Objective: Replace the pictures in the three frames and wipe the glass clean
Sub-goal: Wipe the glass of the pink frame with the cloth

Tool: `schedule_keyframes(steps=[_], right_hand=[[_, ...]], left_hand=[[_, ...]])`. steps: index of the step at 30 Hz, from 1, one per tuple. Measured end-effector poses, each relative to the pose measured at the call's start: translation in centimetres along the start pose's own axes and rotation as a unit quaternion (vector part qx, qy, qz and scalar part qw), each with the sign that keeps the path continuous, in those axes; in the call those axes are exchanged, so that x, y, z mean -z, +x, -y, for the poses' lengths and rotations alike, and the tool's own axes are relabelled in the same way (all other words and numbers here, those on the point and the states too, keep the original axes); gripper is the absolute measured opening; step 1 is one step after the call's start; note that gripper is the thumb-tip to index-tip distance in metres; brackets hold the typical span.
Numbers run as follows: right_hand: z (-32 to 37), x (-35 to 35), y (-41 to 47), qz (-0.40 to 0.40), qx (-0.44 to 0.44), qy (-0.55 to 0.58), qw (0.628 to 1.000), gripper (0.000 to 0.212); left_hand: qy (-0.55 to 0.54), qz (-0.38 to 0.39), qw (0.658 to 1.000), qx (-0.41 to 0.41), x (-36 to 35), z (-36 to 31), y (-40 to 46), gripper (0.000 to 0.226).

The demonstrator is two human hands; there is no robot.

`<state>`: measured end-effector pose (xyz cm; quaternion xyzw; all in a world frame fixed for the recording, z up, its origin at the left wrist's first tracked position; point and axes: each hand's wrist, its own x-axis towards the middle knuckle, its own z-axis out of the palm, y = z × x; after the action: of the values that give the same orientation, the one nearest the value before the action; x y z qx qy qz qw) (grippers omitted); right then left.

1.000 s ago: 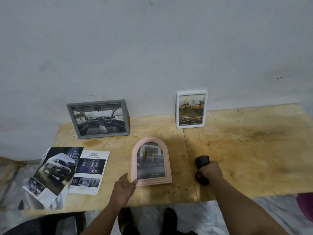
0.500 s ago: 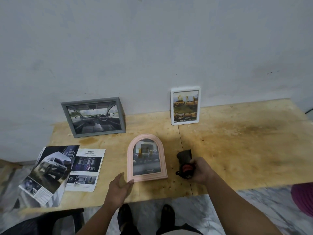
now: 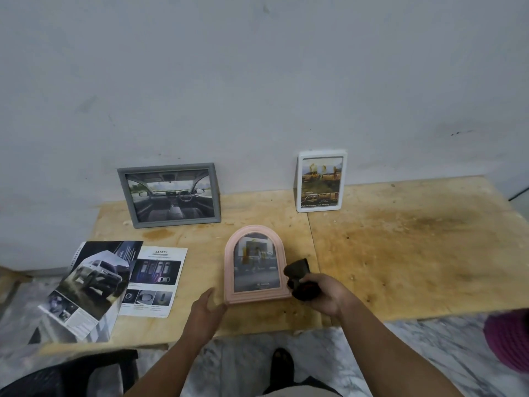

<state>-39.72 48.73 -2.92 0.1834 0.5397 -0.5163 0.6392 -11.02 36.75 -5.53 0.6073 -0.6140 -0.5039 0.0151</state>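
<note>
A pink arched frame (image 3: pixel 255 296) lies flat on the wooden table (image 3: pixel 400 253) with a picture under its glass. My left hand (image 3: pixel 206 310) touches its lower left corner with straight fingers. My right hand (image 3: pixel 323 295) grips a dark cloth (image 3: pixel 299 275) beside the frame's right edge. A grey frame (image 3: pixel 169 194) with a car interior picture leans on the wall at the back left. A white frame (image 3: pixel 321 180) with yellow trucks leans on the wall at the back, right of centre.
A car brochure (image 3: pixel 91 285) and a loose SAFETY page (image 3: pixel 154 282) lie at the table's left front. A black chair (image 3: pixel 71 373) stands below the table at the left. A pink object (image 3: pixel 509 339) shows at the right edge. Marble floor lies below.
My right hand has lifted the dark cloth off the table and carried it left, up to the pink frame's right edge. My left hand stays at the frame's lower left corner.
</note>
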Motion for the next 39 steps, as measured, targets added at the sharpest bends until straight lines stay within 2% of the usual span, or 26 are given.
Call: schedule_keyframes(steps=[4,8,13,17,19,21,24,27,30,33,35,37,39], right_hand=[[-2.2,-0.8,-0.5,0.009,-0.023,-0.036,0.999,0.036],[-5.1,-1.1,0.4,0.0,-0.028,0.033,0.999,0.034],[-6.9,-2.6,2.4,-0.031,-0.024,0.038,0.999,0.023],[-6.0,-5.4,3.7,-0.033,0.041,-0.095,0.994,0.015],[-5.2,-6.8,4.5,-0.048,0.098,-0.187,0.976,0.028],[-4.5,-7.8,5.8,-0.078,0.166,-0.274,0.944,0.035],[-3.3,-9.1,8.0,-0.108,0.244,-0.326,0.907,0.022],[-1.5,-10.4,10.1,-0.107,0.298,-0.385,0.867,0.022],[0.4,-11.6,12.1,-0.088,0.361,-0.452,0.811,0.021],[1.9,-12.3,13.9,-0.086,0.407,-0.552,0.722,0.026],[2.5,-12.8,15.2,-0.078,0.422,-0.641,0.637,0.029],[2.5,-13.3,16.2,-0.051,0.41,-0.726,0.549,0.035],[1.9,-13.6,17.1,-0.038,0.39,-0.775,0.497,0.04]], left_hand=[[0.055,0.015,0.998,-0.031,0.5,0.6,0.3,0.078],[0.114,0.021,0.989,-0.097,0.1,1.2,2.2,0.083],[0.244,-0.015,0.954,-0.174,-1.2,2.5,6.4,0.101],[0.301,-0.011,0.927,-0.225,-1.0,2.7,9.4,0.122],[0.336,-0.004,0.912,-0.237,-0.8,3.3,10.5,0.131],[0.365,-0.014,0.895,-0.257,-1.0,4.2,11.2,0.136],[0.383,-0.047,0.874,-0.294,-1.3,5.5,11.6,0.136],[0.384,-0.066,0.864,-0.32,-1.7,5.8,12.0,0.134],[0.38,-0.078,0.863,-0.323,-2.0,6.0,12.3,0.133],[0.378,-0.084,0.863,-0.325,-2.1,6.1,12.5,0.13],[0.375,-0.091,0.862,-0.328,-2.1,6.1,12.6,0.129],[0.372,-0.095,0.861,-0.333,-2.3,6.3,12.7,0.128],[0.369,-0.096,0.863,-0.332,-2.4,6.3,12.9,0.128]])
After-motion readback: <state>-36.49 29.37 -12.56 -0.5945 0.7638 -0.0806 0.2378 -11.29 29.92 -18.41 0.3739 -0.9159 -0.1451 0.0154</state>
